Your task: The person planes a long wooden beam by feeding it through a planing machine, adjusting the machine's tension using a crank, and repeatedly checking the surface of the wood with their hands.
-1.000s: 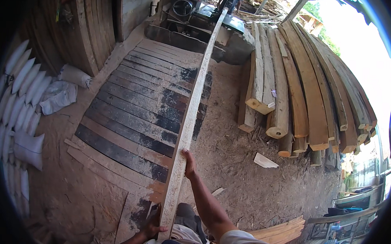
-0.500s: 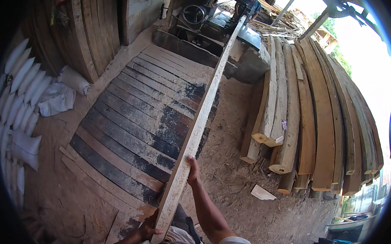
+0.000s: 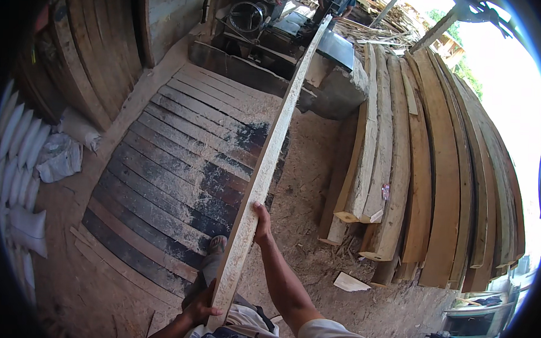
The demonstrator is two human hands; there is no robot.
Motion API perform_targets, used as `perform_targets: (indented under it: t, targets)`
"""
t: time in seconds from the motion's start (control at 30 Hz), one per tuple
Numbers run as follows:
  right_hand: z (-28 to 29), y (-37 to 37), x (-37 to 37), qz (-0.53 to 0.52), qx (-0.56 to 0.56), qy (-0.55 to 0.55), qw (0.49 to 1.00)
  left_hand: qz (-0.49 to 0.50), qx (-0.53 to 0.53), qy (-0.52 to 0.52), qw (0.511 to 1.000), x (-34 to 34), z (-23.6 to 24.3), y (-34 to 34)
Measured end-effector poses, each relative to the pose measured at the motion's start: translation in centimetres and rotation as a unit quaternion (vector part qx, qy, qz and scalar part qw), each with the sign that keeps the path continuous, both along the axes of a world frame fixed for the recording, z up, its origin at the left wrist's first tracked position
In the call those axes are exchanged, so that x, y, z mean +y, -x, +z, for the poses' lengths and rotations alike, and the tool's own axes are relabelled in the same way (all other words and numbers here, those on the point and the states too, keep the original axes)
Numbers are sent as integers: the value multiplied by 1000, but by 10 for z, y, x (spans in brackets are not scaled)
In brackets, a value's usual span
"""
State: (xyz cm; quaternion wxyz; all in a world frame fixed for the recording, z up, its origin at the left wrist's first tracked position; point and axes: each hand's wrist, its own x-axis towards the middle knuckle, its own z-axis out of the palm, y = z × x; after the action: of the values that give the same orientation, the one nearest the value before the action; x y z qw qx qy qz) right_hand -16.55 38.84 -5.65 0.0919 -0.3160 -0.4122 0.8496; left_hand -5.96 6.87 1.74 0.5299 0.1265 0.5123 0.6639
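Note:
A long pale wooden beam (image 3: 263, 169), dusted with sawdust, runs from my waist to the machine at the far end. Near the beam's close end, my left hand (image 3: 203, 307) grips it from the left, thumb over the top face. Farther along, my right hand (image 3: 261, 222) is closed round the right edge, its fingers partly hidden beneath. At the far end the beam lies over the metal table (image 3: 336, 49) of a woodworking machine, where a co-worker (image 3: 342, 3) stands beside it.
A slatted board platform (image 3: 163, 159) strewn with sawdust lies left of the beam. On the right, thick timbers (image 3: 440, 175) are stacked lengthwise. White sacks (image 3: 21, 142) are piled at the left, near upright planks (image 3: 90, 55). A wood offcut (image 3: 351, 282) lies on the ground.
My view has shifted forward and right, and my foot now shows on the boards beside the beam. Both hands keep their hold on it. The co-worker bends lower at the far end.

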Motion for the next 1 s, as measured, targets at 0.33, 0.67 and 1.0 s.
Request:
perform_targets:
  t: [0.33,0.67,1.0]
  targets:
    - [-3,126,131,10,14,8,1000,0,-1,16,1000,143,11,132]
    - [4,257,276,-17,-5,-11,1000,13,-49,1,999,281,-4,261]
    - [-9,378,407,-19,3,10,1000,24,-85,-12,996,405,-14,378]
